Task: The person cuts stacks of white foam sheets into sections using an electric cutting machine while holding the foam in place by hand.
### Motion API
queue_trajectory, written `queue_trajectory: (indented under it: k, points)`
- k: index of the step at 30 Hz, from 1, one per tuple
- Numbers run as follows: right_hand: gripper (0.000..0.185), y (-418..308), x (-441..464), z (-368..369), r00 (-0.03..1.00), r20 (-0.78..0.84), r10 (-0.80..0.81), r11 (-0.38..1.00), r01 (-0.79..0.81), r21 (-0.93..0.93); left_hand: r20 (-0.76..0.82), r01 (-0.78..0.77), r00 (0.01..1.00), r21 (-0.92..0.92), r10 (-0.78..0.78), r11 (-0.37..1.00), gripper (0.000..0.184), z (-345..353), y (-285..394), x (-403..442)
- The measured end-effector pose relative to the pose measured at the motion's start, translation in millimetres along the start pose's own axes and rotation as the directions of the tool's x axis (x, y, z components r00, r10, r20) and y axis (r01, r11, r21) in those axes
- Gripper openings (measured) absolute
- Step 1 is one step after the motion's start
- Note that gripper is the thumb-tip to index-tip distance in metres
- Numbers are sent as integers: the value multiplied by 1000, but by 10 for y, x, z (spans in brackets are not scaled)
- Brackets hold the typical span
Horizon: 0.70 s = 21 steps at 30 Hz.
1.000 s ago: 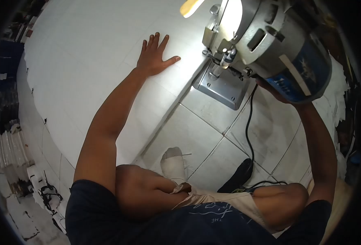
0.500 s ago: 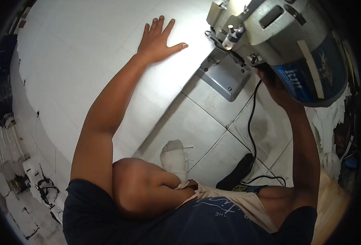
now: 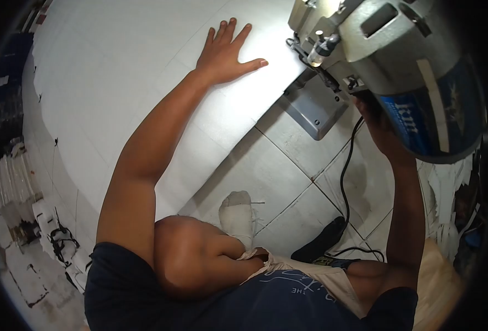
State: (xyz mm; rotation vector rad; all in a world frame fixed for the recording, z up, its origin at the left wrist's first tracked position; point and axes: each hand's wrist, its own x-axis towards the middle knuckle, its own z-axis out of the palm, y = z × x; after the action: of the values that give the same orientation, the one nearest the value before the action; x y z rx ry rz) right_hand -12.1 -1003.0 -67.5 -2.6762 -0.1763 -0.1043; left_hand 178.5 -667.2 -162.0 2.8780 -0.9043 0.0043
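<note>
My left hand (image 3: 222,58) lies flat on a broad white sheet of layered material (image 3: 117,94), fingers and thumb spread. At the upper right stands a cloth cutting machine (image 3: 360,49) with a grey metal housing and a blue "km" label. Its grey base plate (image 3: 315,110) rests on the tiled floor beside the sheet's slanting edge. My right hand (image 3: 379,127) reaches up under the motor housing and appears wrapped around the machine's handle. The housing hides most of its fingers.
A black cable (image 3: 343,182) runs from the machine across the floor tiles (image 3: 282,171) towards my legs. My sock-covered foot (image 3: 237,212) is near the sheet's edge. Stacked material (image 3: 15,179) lies at the far left, and white scraps (image 3: 448,187) at the right.
The whole view has shifted slightly, so the machine and both hands appear a little further right. My left hand stays flat on the sheet, and my right hand remains at the machine.
</note>
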Motion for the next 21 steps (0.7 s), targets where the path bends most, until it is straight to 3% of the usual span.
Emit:
queue_trajectory:
  k: [1,4,5,7,8,9,11,12,14,21]
  points:
    - [46,-6,9,27,1000,8,-9,1000,9,5,3,12,1000,1,-12,1000,108,10,-13,-4]
    - [49,66,23,41,982,50,-182,854,183,-487,-15,9,1000,-7,-9,1000,109,16,-6,6]
    - [49,107,23,45,980,56,-189,854,192,-484,-20,2,1000,-11,-2,1000,109,11,-7,4]
    - [51,178,30,70,906,144,-398,412,316,-855,-21,8,1000,-15,-8,1000,110,34,-11,-8]
    - [52,160,9,82,942,133,-309,442,266,-857,-27,1,1000,-6,-1,1000,110,44,-13,-8]
    - [52,129,15,73,937,139,-320,440,276,-854,-35,-5,999,3,6,1000,110,52,-20,-2]
    - [54,76,59,46,929,286,-235,315,351,-882,-40,7,999,7,-6,1000,110,63,-5,-10]
    - [54,98,87,88,926,288,-245,317,358,-878,-46,5,999,8,-4,1000,110,72,0,-11]
    - [59,190,99,183,847,122,-517,75,187,-979,-54,2,999,10,-1,1000,110,65,-19,-3]
    - [71,98,222,279,858,31,-512,162,132,-978,-7,26,1000,-4,-26,1000,113,13,-6,18]
